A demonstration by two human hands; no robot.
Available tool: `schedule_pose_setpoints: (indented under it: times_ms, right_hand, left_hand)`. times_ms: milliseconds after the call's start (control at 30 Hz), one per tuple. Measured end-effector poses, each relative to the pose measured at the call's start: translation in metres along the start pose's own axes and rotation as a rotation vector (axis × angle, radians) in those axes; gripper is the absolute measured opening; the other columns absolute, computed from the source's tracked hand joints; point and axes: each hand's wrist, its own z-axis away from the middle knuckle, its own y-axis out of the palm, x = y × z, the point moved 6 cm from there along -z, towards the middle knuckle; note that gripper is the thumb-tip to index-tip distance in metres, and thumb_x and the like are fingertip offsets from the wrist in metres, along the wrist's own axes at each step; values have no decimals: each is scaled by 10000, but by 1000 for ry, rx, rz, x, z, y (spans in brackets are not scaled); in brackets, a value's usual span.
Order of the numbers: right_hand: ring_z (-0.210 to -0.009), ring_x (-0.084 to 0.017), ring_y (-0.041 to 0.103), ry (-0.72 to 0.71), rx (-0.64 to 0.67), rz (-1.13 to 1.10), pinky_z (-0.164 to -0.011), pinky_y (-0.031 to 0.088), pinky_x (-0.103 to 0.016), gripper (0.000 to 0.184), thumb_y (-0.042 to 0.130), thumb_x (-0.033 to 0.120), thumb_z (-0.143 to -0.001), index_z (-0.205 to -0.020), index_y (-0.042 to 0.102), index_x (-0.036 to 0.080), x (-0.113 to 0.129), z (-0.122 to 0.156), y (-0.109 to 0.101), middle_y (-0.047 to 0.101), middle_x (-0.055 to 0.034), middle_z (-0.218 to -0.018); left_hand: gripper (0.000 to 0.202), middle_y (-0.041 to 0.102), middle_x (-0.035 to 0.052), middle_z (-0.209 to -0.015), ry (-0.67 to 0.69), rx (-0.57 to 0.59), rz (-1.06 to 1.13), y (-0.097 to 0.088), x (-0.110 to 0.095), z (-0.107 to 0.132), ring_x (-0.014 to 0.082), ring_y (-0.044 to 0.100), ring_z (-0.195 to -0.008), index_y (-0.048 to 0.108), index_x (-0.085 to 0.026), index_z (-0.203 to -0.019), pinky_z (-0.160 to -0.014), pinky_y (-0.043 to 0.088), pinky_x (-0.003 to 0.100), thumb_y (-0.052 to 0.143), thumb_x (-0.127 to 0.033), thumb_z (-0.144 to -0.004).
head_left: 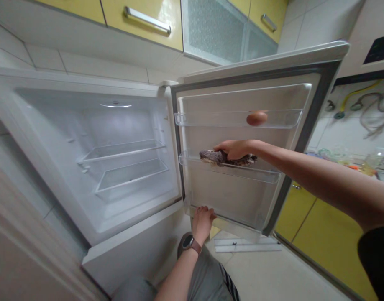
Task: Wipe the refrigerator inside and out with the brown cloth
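Observation:
My right hand (237,148) is closed on a dark grey-brown fuzzy cloth (212,156) at the middle door shelf (267,175) of an open fridge. Part of the cloth lies behind the shelf's clear front. Lower down, my left hand (203,221), with a watch on its wrist, has its fingers curled over the rim of the bottom door shelf (236,223). A brown egg (257,118) sits towards the right in the top door shelf (217,118), above my right hand.
Left of the door is the lit fridge compartment (116,125) with two clear shelves. Yellow cabinets (330,238) stand to the right, below a counter with jars (377,159). A white panel (248,244) lies on the floor beneath the door. Yellow wall cupboards (142,12) hang overhead.

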Motion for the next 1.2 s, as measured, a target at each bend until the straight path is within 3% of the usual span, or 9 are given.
schedule_pose_setpoints:
  times_ms: [167, 300, 567, 700, 800, 933, 1067, 1200]
  right_hand:
    - [-971, -226, 702, 26, -14, -74, -778, 487, -254, 570, 550, 93, -583, -1121, 702, 208, -29, 51, 0, 779, -45, -1085]
    - [-871, -207, 664, 4, -70, 30, -727, 441, -265, 438, 518, 65, -590, -978, 673, 196, -43, 79, 4, 734, -49, -946]
    - [-807, -168, 623, 22, -319, 433, -672, 358, -285, 412, 530, 49, -729, -1073, 685, 215, -45, 113, -11, 702, -59, -1090]
    - [-930, -203, 637, 74, -506, 616, -706, 396, -296, 389, 541, 61, -815, -1156, 671, 195, -37, 124, -13, 688, -95, -1120]
    - [-1064, -243, 632, 57, -570, 695, -798, 459, -315, 331, 544, 58, -866, -1157, 670, 158, -31, 117, -3, 683, -133, -1136]
    - [-1208, -273, 595, -44, -596, 689, -971, 479, -355, 346, 522, 51, -918, -1225, 659, 134, -20, 88, 8, 672, -164, -1238]
    - [-1160, -265, 609, -109, -600, 640, -961, 481, -357, 328, 478, 75, -973, -1247, 643, 148, -8, 42, 9, 659, -138, -1174]
    - [-1162, -234, 617, -144, -638, 551, -926, 499, -335, 340, 447, 56, -982, -1259, 614, 161, 12, -15, 0, 629, -121, -1207]
  left_hand:
    - [108, 715, 46, -988, -10, -1, -7, -1, -5, -4, 250, 644, -1063, 740, -229, -964, -1022, 392, 414, 644, -226, -1013]
    - [116, 714, 50, -1007, -14, -11, -9, 2, -10, -9, 253, 638, -1081, 735, -229, -988, -1035, 378, 417, 624, -231, -1021]
    - [139, 715, 54, -1011, -18, -3, -15, 4, -14, -13, 248, 634, -1072, 740, -230, -1010, -1005, 376, 405, 603, -239, -1030]
    - [150, 712, 50, -1005, -12, -3, -17, 4, -14, -12, 251, 632, -1073, 735, -233, -1005, -1015, 369, 414, 588, -232, -1036]
    - [146, 712, 49, -1008, 2, -18, -20, 3, -14, -12, 252, 635, -1073, 734, -232, -1008, -1018, 367, 418, 590, -233, -1036]
    - [153, 709, 48, -988, 8, -30, -16, 5, -14, -12, 249, 640, -1067, 742, -231, -987, -1005, 381, 406, 596, -235, -1032]
    - [154, 721, 56, -1040, 2, -44, -36, 8, -12, -12, 255, 643, -1087, 744, -230, -1072, -1028, 381, 417, 598, -207, -1028]
    - [123, 720, 57, -1038, -5, -5, -91, 9, -10, -13, 266, 648, -1081, 733, -227, -1040, -1017, 385, 421, 610, -227, -1032]
